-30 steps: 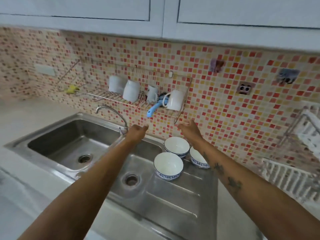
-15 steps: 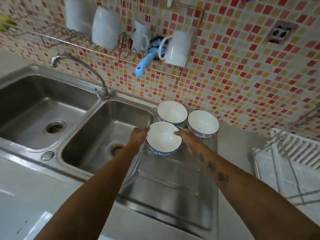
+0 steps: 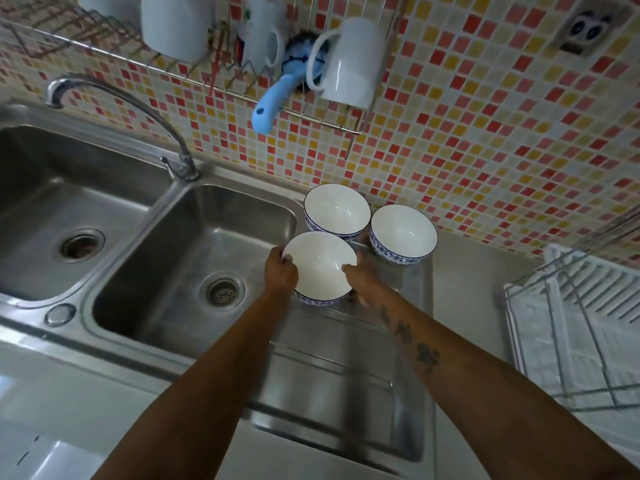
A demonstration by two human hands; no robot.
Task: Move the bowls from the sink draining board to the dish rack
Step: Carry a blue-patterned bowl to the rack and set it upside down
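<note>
Left hand (image 3: 280, 271) fingers tucked behind near bowl (image 3: 320, 266), grip not seen. Right hand (image 3: 363, 282) palm side hidden against bowl wall. Dish rack (image 3: 571, 341) cut off by right edge, blurred. Mugs (image 3: 349, 60) on wall shelf (image 3: 194, 81) cropped at top. Left basin (image 3: 69, 209) cut by left edge.

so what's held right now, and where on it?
The nearest bowl, gripped at its rim from both sides: left hand on the left edge, right hand on the right. Whether it has left the draining board cannot be told.
</note>
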